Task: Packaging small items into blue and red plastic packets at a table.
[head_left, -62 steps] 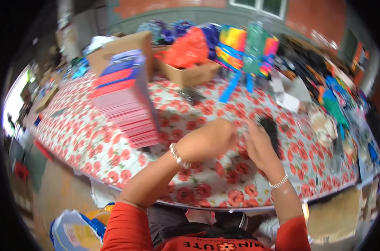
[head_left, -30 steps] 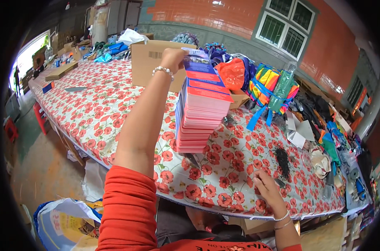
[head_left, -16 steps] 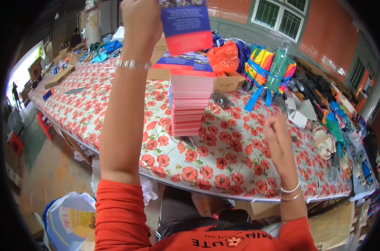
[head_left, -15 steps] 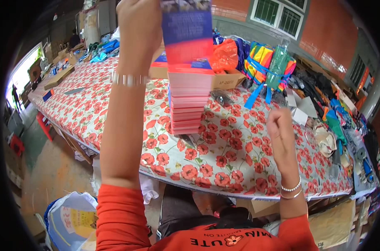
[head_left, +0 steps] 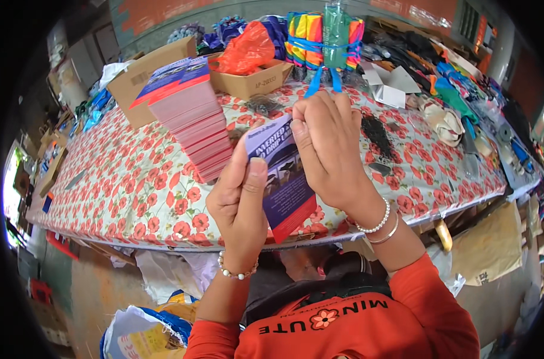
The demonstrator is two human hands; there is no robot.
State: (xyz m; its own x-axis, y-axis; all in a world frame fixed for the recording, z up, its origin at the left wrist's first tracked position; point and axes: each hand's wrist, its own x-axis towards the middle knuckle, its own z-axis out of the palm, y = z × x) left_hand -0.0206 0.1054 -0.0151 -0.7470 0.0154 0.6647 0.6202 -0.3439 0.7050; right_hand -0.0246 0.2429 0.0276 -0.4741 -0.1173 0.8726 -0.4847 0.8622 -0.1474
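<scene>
Purple-red card (head_left: 287,194) in left hand (head_left: 238,203), upper corner at right hand (head_left: 333,152).

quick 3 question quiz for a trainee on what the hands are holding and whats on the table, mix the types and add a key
1. Short answer: which hand grips the purple-and-red printed card by its left edge?
2. True or false: the orange-red plastic bag sits in the open cardboard carton.
3. Multiple choice: in this view, where does the tall stack of cards stand relative to that carton?
A) To its right
B) To its left
C) Inside it

Key:
1. The left hand, with its thumb on the face.
2. True.
3. B
</scene>
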